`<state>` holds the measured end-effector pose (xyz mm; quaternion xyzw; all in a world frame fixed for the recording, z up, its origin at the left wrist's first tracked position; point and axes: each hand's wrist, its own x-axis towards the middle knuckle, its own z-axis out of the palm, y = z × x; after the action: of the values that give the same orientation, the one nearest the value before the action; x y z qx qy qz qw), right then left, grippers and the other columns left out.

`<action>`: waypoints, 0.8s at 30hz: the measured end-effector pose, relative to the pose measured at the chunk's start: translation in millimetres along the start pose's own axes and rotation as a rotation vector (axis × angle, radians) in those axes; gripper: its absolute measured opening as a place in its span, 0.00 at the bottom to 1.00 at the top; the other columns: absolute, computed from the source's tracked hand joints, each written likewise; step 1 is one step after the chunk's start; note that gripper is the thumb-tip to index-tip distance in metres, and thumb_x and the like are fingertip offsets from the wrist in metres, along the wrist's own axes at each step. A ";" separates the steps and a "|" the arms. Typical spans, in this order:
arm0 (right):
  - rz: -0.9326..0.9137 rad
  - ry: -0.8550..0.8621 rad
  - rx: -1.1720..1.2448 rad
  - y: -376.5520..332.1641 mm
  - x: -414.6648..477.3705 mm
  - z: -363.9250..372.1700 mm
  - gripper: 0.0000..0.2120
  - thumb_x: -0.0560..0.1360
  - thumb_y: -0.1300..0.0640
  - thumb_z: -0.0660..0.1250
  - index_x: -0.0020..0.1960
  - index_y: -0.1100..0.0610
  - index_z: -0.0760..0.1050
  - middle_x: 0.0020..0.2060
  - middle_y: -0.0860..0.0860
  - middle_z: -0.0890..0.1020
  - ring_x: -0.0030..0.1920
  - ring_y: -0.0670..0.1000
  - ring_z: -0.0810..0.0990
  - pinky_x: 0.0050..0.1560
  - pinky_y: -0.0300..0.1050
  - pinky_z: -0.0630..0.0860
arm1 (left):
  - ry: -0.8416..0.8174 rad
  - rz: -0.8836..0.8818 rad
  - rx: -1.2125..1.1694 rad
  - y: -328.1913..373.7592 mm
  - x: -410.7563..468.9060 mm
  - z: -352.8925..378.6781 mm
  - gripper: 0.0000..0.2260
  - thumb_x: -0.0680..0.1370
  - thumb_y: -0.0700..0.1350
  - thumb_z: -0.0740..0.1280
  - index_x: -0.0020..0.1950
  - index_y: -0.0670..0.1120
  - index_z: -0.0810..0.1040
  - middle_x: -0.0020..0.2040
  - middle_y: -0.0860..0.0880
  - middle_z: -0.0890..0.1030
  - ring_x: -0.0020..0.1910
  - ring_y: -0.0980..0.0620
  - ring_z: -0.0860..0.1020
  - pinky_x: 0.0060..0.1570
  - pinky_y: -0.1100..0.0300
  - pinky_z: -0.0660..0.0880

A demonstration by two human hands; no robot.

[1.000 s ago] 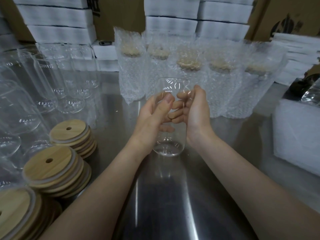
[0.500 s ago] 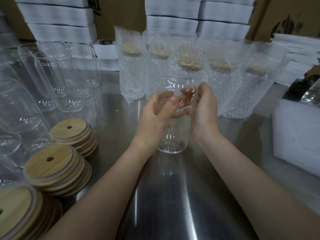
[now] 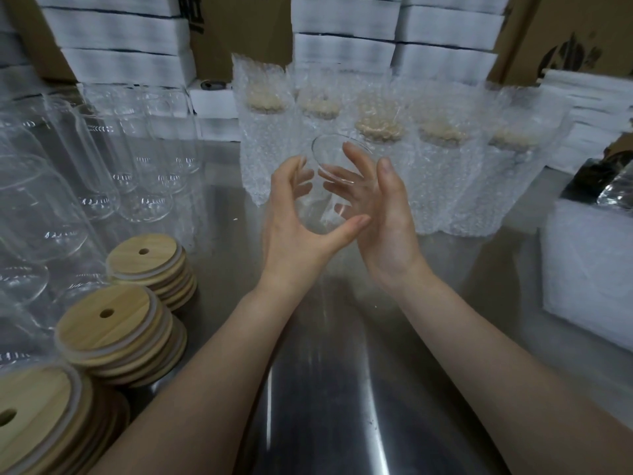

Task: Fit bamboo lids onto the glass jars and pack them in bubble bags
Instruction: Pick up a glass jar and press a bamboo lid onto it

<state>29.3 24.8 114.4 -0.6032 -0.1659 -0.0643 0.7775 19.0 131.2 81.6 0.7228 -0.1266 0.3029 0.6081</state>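
A clear glass jar (image 3: 330, 156) without a lid is held tilted above the steel table, its mouth turned toward me. My left hand (image 3: 294, 221) curls round its left side, thumb under the body. My right hand (image 3: 383, 214) cups the right side with fingers spread behind the glass. Three stacks of bamboo lids with straw holes stand at lower left: (image 3: 150, 258), (image 3: 109, 323), (image 3: 37, 416). Several empty glass jars (image 3: 102, 159) crowd the left. Several lidded jars in bubble bags (image 3: 376, 149) stand in a row just behind my hands.
The steel table (image 3: 335, 389) runs from my arms to the near edge. White foam sheets (image 3: 589, 269) lie at right, with a dark object (image 3: 596, 180) behind them. Stacked white foam (image 3: 346, 25) and cardboard boxes (image 3: 233, 29) close off the back.
The jar was upright near the table; it has been lifted and tipped so its mouth faces me. My right hand opened its fingers and moved round to the jar's right side.
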 end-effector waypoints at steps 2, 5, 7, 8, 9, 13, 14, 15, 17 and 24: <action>-0.004 -0.014 0.022 0.8 -0.3 -0.2 0.30 0.75 0.42 0.53 0.72 0.55 0.69 0.62 0.56 0.79 0.64 0.56 0.76 0.67 0.52 0.70 | 0.007 0.024 0.026 -0.6 0.6 0.0 0.39 0.63 0.60 0.76 0.68 0.55 0.62 0.66 0.57 0.73 0.66 0.55 0.74 0.65 0.50 0.73; -0.005 -0.033 0.046 2.3 0.2 -1.2 0.28 0.75 0.44 0.54 0.71 0.55 0.69 0.64 0.57 0.77 0.68 0.59 0.74 0.73 0.59 0.65 | 0.017 0.049 0.037 -1.1 1.6 0.1 0.40 0.63 0.58 0.78 0.68 0.58 0.59 0.64 0.73 0.66 0.68 0.58 0.72 0.66 0.54 0.72; -0.007 -0.039 0.074 3.2 0.7 -2.0 0.26 0.76 0.46 0.55 0.70 0.55 0.70 0.62 0.56 0.77 0.66 0.56 0.74 0.75 0.58 0.63 | 0.012 0.054 0.042 -4.7 1.8 0.4 0.40 0.64 0.54 0.78 0.69 0.56 0.59 0.65 0.71 0.64 0.68 0.57 0.71 0.67 0.55 0.71; -0.009 -0.041 0.088 3.4 1.0 -2.3 0.24 0.76 0.46 0.55 0.68 0.55 0.70 0.62 0.56 0.77 0.65 0.54 0.74 0.75 0.57 0.63 | 0.008 0.048 0.045 -6.4 1.8 0.0 0.41 0.64 0.54 0.78 0.70 0.56 0.59 0.66 0.68 0.65 0.68 0.57 0.71 0.67 0.57 0.71; -0.011 -0.044 0.101 3.6 1.2 -2.5 0.23 0.76 0.47 0.55 0.67 0.55 0.71 0.62 0.56 0.76 0.65 0.54 0.74 0.75 0.56 0.62 | 0.004 0.038 0.048 -7.9 1.7 -0.5 0.41 0.64 0.53 0.79 0.70 0.56 0.60 0.66 0.65 0.66 0.68 0.57 0.72 0.66 0.60 0.70; -0.017 -0.055 0.142 3.0 1.6 -3.1 0.22 0.76 0.48 0.55 0.65 0.57 0.71 0.62 0.58 0.74 0.70 0.58 0.71 0.75 0.53 0.63 | -0.016 0.025 0.062 -12.4 1.8 -2.8 0.42 0.64 0.51 0.81 0.70 0.59 0.60 0.65 0.52 0.73 0.65 0.59 0.72 0.60 0.73 0.67; -0.017 -0.058 0.150 2.3 1.2 -3.2 0.22 0.76 0.48 0.55 0.64 0.58 0.71 0.62 0.59 0.74 0.69 0.59 0.71 0.74 0.53 0.64 | -0.015 0.024 0.064 -13.0 2.2 -3.2 0.42 0.63 0.51 0.81 0.69 0.59 0.60 0.65 0.52 0.73 0.65 0.59 0.72 0.60 0.73 0.67; -0.015 -0.060 0.157 1.4 0.6 -3.5 0.21 0.77 0.49 0.55 0.64 0.59 0.71 0.61 0.59 0.75 0.68 0.58 0.72 0.73 0.52 0.64 | -0.014 0.020 0.065 -13.4 2.6 -3.5 0.42 0.63 0.52 0.81 0.69 0.60 0.60 0.64 0.53 0.73 0.65 0.59 0.72 0.60 0.72 0.67; -0.005 -0.060 0.184 0.0 0.2 -4.1 0.19 0.79 0.50 0.57 0.64 0.61 0.71 0.60 0.60 0.75 0.65 0.56 0.73 0.73 0.53 0.65 | -0.018 0.007 0.074 -14.1 3.0 -3.5 0.42 0.62 0.54 0.80 0.70 0.59 0.61 0.64 0.54 0.74 0.65 0.60 0.72 0.60 0.71 0.68; 0.109 -0.045 0.291 -2.6 4.0 -11.3 0.15 0.82 0.53 0.54 0.56 0.58 0.76 0.54 0.57 0.81 0.64 0.59 0.77 0.63 0.49 0.71 | -0.027 0.041 0.136 -14.4 3.5 -1.9 0.44 0.61 0.55 0.81 0.73 0.52 0.65 0.67 0.56 0.73 0.68 0.58 0.71 0.68 0.53 0.70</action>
<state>34.3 13.6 115.7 -0.4936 -0.1578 0.0165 0.8551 29.1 136.9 72.3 0.7638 -0.1289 0.3134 0.5494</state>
